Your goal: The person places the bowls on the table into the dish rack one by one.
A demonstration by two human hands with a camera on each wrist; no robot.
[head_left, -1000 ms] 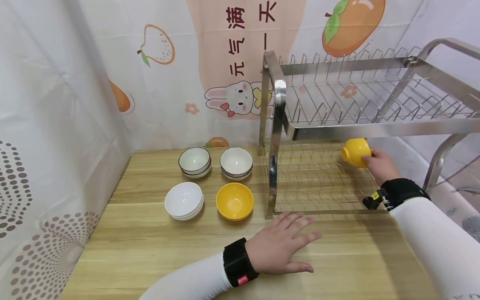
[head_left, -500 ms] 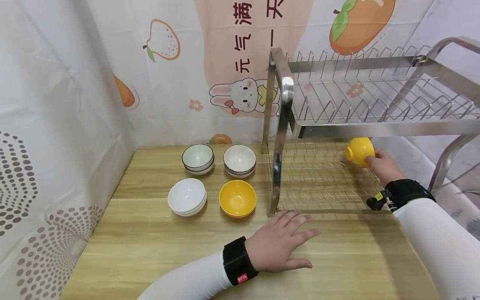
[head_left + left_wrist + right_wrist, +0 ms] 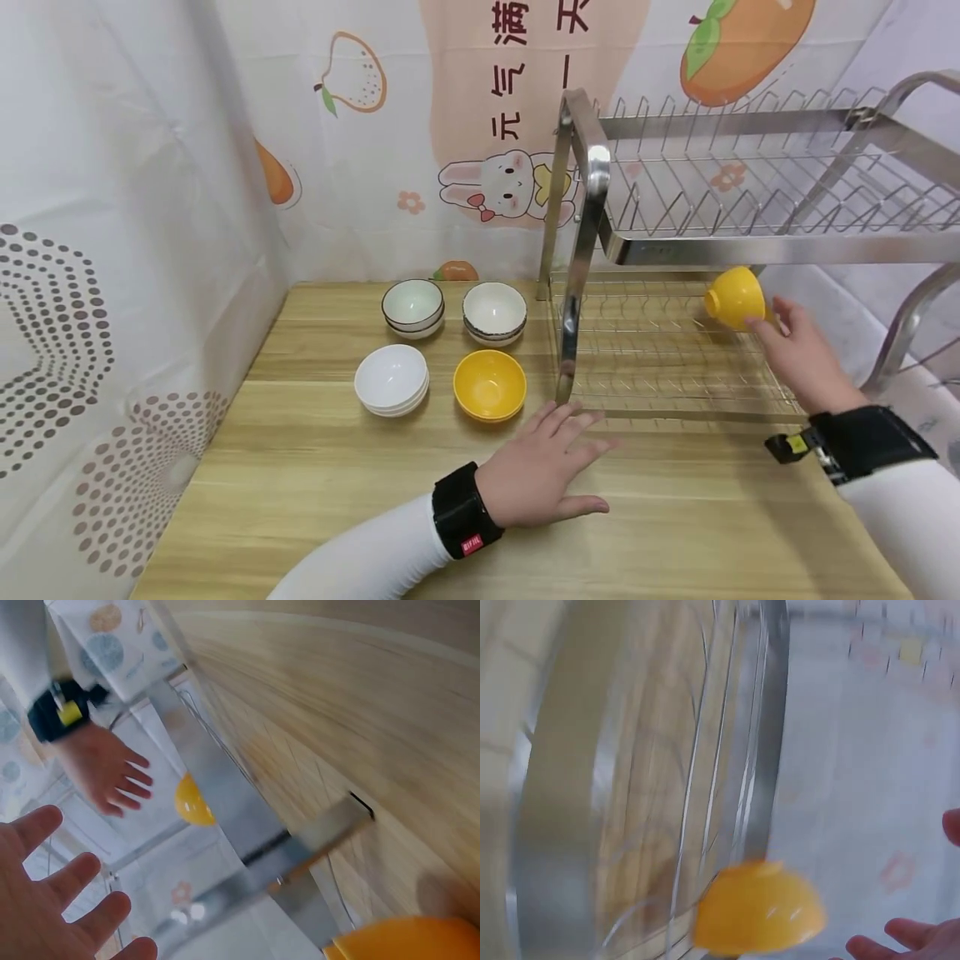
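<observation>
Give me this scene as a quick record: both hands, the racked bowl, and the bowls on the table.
Right hand: beside the racked bowl, holding nothing; wrist views show a gap
Left hand: fingers spread, holding nothing, near the rack's left front
Racked bowl: yellow, tipped sideways, base leftward
Rack: metal, two tiers; bowl on the lower
Table, front: white stack, yellow bowl
Table, back: two dark-rimmed stacks
</observation>
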